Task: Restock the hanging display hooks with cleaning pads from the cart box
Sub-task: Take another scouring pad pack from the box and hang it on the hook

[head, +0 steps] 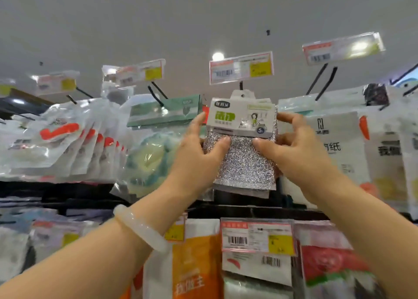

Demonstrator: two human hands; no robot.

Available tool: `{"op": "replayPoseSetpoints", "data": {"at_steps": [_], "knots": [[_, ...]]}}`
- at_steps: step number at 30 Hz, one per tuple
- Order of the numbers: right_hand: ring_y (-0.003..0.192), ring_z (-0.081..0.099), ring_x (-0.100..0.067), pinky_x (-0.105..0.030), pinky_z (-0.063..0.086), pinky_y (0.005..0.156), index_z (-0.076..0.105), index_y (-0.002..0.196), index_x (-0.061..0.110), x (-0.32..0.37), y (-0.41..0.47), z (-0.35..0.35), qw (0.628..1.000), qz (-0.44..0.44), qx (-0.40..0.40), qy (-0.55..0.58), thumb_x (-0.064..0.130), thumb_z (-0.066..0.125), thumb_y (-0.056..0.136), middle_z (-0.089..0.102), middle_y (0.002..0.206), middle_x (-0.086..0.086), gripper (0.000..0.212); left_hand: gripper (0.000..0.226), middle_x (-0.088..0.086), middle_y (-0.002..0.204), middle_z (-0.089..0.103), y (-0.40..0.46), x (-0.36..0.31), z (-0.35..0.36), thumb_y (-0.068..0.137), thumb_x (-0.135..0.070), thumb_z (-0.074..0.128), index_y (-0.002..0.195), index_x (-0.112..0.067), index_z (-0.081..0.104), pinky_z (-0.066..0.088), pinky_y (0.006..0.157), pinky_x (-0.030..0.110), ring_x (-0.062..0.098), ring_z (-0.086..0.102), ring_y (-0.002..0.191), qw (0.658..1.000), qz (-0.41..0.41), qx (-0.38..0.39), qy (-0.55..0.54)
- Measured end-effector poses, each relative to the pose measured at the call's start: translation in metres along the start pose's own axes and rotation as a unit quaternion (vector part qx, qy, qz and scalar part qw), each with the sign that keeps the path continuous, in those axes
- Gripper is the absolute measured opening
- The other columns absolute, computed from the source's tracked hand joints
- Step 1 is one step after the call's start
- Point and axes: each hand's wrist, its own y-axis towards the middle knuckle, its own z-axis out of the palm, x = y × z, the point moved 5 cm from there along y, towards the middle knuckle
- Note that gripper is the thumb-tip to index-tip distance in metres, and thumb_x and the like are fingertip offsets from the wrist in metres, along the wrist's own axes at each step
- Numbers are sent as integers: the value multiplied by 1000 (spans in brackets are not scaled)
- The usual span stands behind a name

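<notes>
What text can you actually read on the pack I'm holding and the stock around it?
"5": pad pack header card, in a dark circle.
"纸": white bag to its right, second character of a word.
Pad pack brand logo and green lettering: too blurred.
Price tags, barcodes, orange bag lettering: too blurred.

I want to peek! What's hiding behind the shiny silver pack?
Behind the silver pad pack the edges of more packs peek out below. Each hand, left and right, grips a side. How many hang there is covered.

Orange bag [199, 264] below, price tag [257, 237]
</notes>
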Motion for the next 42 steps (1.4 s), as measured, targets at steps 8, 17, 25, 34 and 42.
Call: {"op": "replayPoseSetpoints", "data": {"at_steps": [8,17,25,34,42], "knots": [[73,62,-12,-24,53,59,34,140,34,24,18,4,997,-28,-24,-62,10,67,82,58,84,2,71,64,-4,139,48,24,-5,-2,92,-27,54,146,-37,20,39,107,44,24,50,123,997,52,55,16],[85,63,-26,-42,58,78,36,140,32,27,32,-2,996,-12,-20,-88,9,66,83,59,97,-11,68,66,-6,142,44,40,-6,5,92,-28,55,147,-32,21,33,104,31,14,43,125,996,70,33,44],[72,63,-13,-25,56,65,39,140,28,26,33,-5,998,1,-5,-66,7,65,84,61,85,-3,66,66,-9,147,40,37,-7,3,90,-31,57,147,-30,24,27,98,20,12,40,129,996,72,10,57],[77,64,-21,-40,58,76,38,142,25,34,33,-5,997,8,0,-71,8,67,83,63,96,-13,68,66,-15,106,48,41,-11,-3,86,-34,61,145,-29,31,45,93,32,10,49,98,997,48,-22,57],[63,65,-12,-24,59,59,41,140,21,32,32,-11,999,18,0,-28,5,68,80,64,85,-6,67,62,-17,101,46,35,-15,2,86,-31,61,142,-22,37,42,86,24,9,51,98,996,72,-19,51]]}}
